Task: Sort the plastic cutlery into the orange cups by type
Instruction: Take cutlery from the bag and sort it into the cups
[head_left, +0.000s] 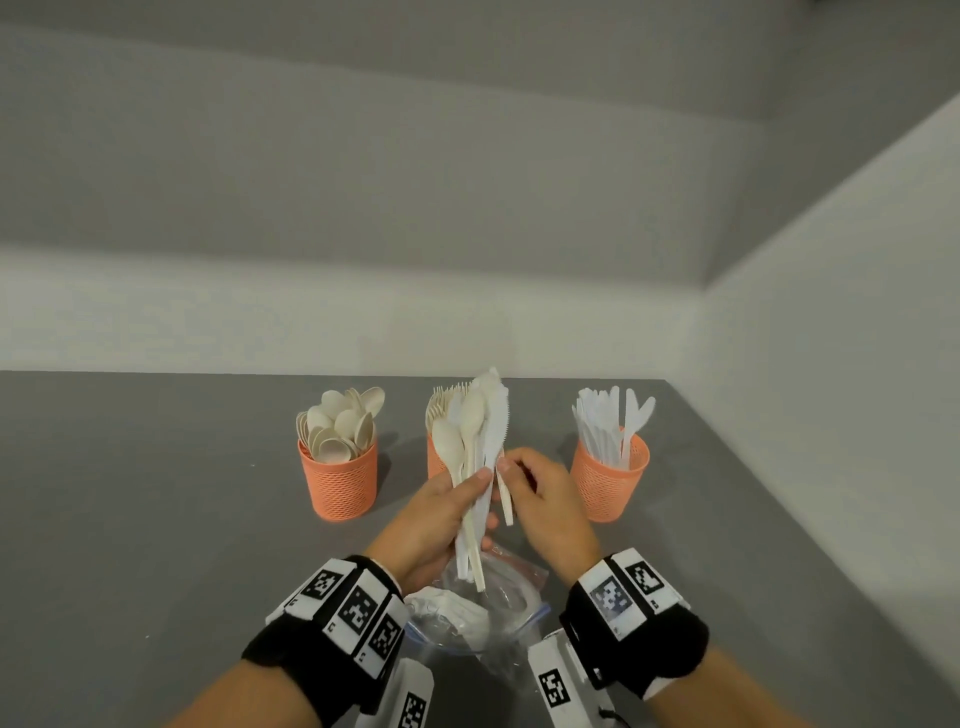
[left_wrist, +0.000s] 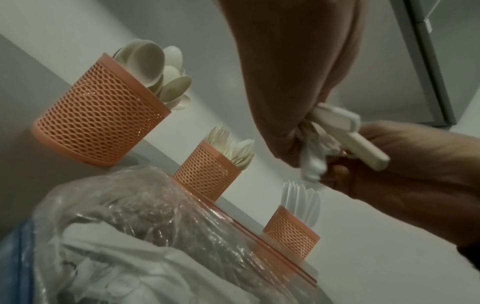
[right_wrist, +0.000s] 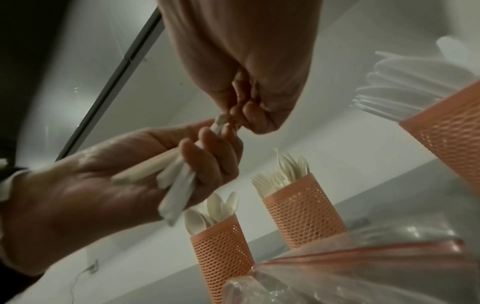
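My left hand (head_left: 470, 486) grips a mixed bundle of cutlery (head_left: 475, 436) upright over the table; spoons and a serrated white knife show in it. My right hand (head_left: 511, 467) pinches the cream handle (head_left: 506, 501) of one piece at the bundle's right side; its type is hidden. Three orange mesh cups stand behind. The left cup (head_left: 340, 483) holds spoons. The middle cup (head_left: 435, 460), half hidden by the bundle, holds forks. The right cup (head_left: 610, 480) holds white knives. The left wrist view shows the handle ends (left_wrist: 313, 162) under my left hand (left_wrist: 285, 92).
A clear zip bag (head_left: 485, 605) with white items inside lies on the grey table (head_left: 156, 519) just below my hands. A white wall runs behind the cups and along the right side. The bag (right_wrist: 363, 273) fills the near foreground of the right wrist view.
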